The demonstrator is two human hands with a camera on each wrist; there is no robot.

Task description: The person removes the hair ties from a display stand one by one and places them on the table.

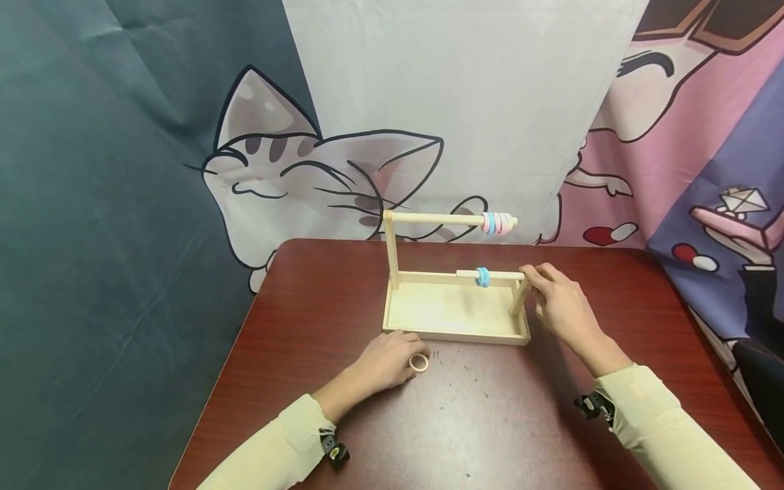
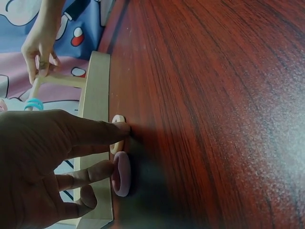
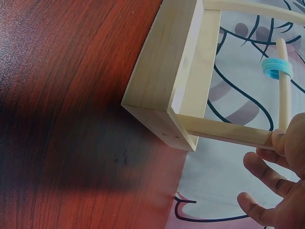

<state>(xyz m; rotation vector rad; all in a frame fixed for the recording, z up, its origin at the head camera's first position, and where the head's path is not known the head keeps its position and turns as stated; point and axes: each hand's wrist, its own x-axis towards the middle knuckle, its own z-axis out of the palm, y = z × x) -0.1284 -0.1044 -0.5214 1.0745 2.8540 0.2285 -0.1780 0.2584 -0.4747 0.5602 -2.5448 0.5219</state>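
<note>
My left hand is low at the table in front of a wooden rack, with thumb and finger pinching a pale wooden ring. A pinkish ring lies beside it under the other fingers, hidden in the head view. My right hand grips the right end of the rack's lower rod, where it meets the short post; its other fingers are spread, off the wood. Two blue rings hang on that rod. Pink, blue and white rings sit near the free end of the upper rod.
The rack's shallow tray base stands on the dark red wooden table, near its back edge. A tall post rises at the tray's left side. Behind the table hangs a cartoon-printed cloth.
</note>
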